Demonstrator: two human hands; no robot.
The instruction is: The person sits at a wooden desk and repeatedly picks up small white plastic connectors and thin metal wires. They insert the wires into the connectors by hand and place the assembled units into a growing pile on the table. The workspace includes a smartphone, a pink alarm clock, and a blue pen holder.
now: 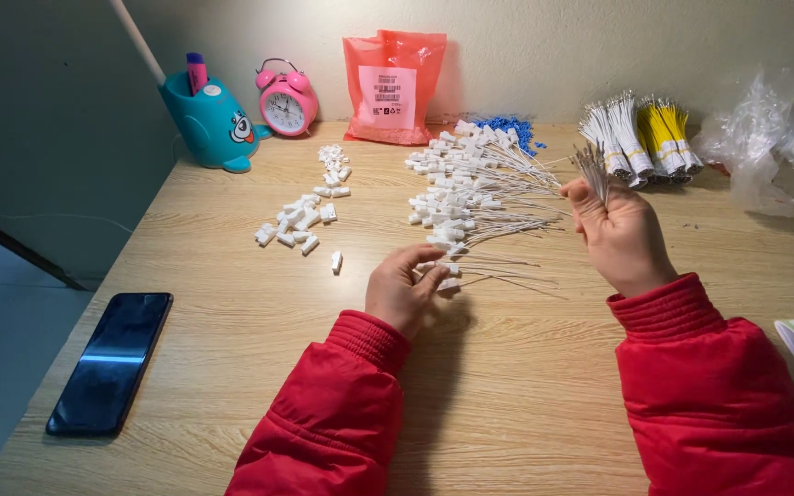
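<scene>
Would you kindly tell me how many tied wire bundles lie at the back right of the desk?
2: a white bundle and a yellow bundle beside it, by the clear plastic bag. More may be hidden beneath the bag.

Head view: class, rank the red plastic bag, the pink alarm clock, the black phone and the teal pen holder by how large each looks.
1. black phone, though it lies nearest the camera
2. red plastic bag
3. teal pen holder
4. pink alarm clock
The bag and the pen holder look close, so that pair is unsure.
</scene>
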